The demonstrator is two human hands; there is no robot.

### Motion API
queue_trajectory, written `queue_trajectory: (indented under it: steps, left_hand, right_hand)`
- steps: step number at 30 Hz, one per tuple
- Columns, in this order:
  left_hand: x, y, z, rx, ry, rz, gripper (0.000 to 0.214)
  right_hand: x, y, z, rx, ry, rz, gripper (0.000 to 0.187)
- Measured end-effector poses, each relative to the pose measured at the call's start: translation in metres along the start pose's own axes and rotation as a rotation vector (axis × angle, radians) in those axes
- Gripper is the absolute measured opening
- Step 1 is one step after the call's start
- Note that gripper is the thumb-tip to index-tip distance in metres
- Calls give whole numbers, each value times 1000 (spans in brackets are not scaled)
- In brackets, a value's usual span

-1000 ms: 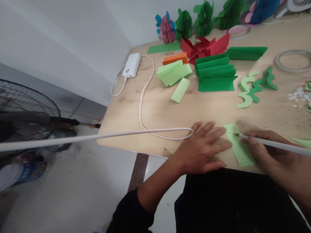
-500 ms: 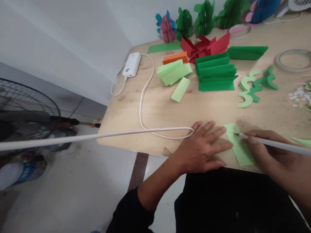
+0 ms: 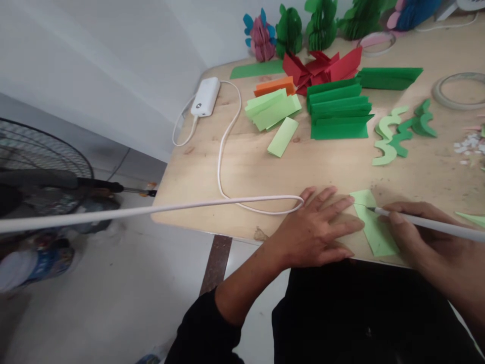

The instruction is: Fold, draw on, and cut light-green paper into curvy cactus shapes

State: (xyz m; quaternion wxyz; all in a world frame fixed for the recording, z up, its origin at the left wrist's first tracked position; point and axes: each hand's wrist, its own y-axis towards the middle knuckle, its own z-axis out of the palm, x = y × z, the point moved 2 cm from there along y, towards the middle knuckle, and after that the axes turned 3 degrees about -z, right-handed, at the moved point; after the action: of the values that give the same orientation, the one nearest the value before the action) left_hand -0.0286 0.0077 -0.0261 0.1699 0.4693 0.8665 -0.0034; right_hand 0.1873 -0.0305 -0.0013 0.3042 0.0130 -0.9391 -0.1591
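Observation:
My left hand point(image 3: 316, 230) lies flat with fingers spread on the wooden table point(image 3: 250, 167), its fingertips pressing the left edge of a folded light green paper strip point(image 3: 373, 230) near the table's front edge. My right hand point(image 3: 420, 237) grips a white pencil point(image 3: 428, 224) whose tip touches the upper part of that strip.
A white cable point(image 3: 223, 151) loops from a white power bank point(image 3: 205, 97) past my left hand. Further back lie stacks of folded light green point(image 3: 273, 108), dark green point(image 3: 337, 111), red point(image 3: 322, 65) and orange paper, cut wavy green shapes point(image 3: 397, 131), tape rings and paper ornaments. A fan point(image 3: 34, 172) stands left on the floor.
Both hands stay in place on the strip; only the camera view has shifted slightly.

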Motion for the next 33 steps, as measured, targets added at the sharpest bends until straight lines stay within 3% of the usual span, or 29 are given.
queue_trajectory:
  steps: [13, 33]
  left_hand:
    - [0, 1, 0, -4, -4, 8, 55]
    - [0, 1, -1, 12, 0, -1, 55]
  right_hand:
    - [3, -3, -1, 7, 71, 54, 24]
    - [5, -6, 1, 12, 58, 14, 23]
